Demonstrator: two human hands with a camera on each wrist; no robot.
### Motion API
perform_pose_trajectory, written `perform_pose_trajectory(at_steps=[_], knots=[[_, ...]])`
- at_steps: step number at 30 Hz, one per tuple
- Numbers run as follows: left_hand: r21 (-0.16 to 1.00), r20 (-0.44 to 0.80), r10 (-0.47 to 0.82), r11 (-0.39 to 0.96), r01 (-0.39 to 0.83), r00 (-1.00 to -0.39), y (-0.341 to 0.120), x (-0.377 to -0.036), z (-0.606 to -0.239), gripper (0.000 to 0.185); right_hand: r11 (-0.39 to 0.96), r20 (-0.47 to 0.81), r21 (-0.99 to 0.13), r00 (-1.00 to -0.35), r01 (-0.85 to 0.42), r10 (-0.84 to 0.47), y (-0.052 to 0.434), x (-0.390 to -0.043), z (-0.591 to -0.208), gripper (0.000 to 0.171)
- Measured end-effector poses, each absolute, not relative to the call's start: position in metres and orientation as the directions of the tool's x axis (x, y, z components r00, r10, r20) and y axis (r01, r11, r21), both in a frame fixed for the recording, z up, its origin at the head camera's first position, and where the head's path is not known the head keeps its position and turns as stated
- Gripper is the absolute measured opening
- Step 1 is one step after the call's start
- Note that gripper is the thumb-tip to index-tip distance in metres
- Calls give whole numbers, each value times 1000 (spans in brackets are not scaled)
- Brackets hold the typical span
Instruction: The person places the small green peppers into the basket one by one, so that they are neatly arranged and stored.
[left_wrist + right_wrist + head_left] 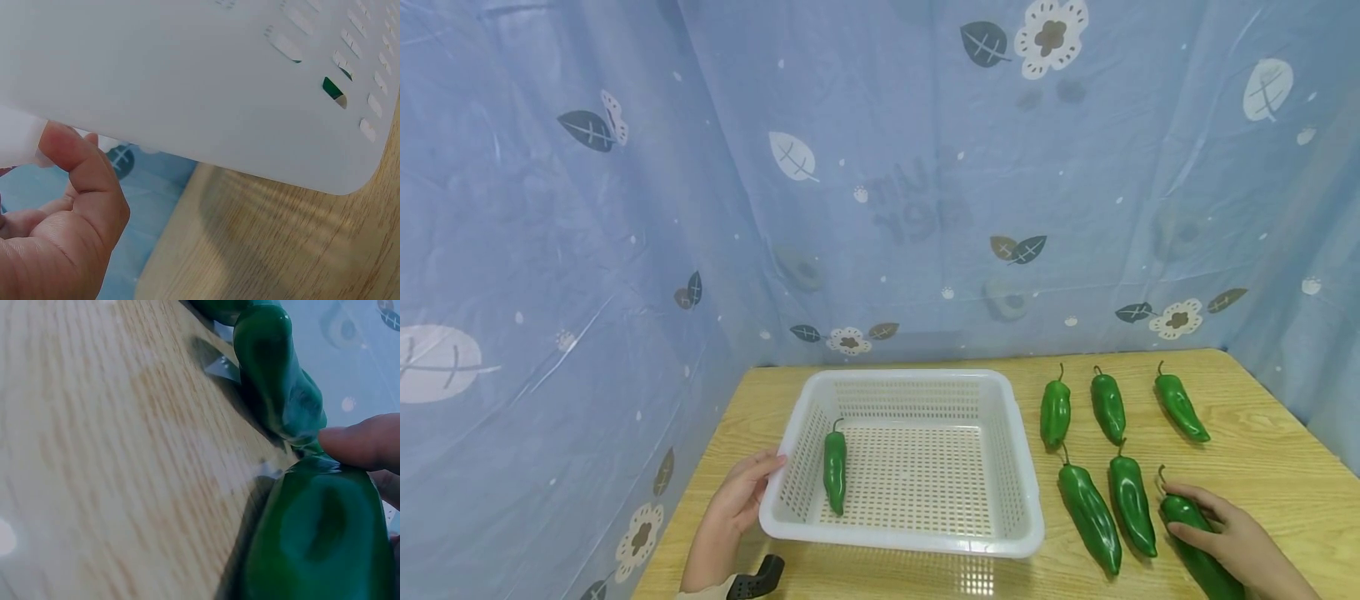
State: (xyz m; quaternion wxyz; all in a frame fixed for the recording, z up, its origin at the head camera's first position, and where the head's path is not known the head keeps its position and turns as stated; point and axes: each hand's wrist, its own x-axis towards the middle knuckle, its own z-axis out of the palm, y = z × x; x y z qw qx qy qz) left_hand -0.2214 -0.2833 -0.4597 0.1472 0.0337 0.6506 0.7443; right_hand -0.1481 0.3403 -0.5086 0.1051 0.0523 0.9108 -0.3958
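My left hand (739, 498) holds the left rim of a white plastic basket (898, 540), thumb on top. In the left wrist view the fingers curl at the edge of the basket's pale wall (156, 69). One green pepper (835, 471) lies inside, along the basket's left side. Over on the right, my right hand (1228, 533) grips another green pepper (1208, 568) near its stem end, thumb on one side and fingers on the other. The right wrist view has that thumb (365, 444) at the pepper's top, with its smooth body (319, 540) close to the camera.
Several more green peppers lie in two rows right of the basket, such as a far one (1182, 407) and a near one (1092, 517). The wooden table (1262, 433) is bordered by a blue patterned curtain (925, 275) at the back and sides.
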Motion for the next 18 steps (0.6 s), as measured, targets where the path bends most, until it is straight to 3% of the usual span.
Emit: perform_pose_trajectory(at_steps=[18], knots=[[976,-151,277,-109,-188,-949,-284,-223,-462,49,722,-166,-677,-985,143,39,341,-144,-510,73]])
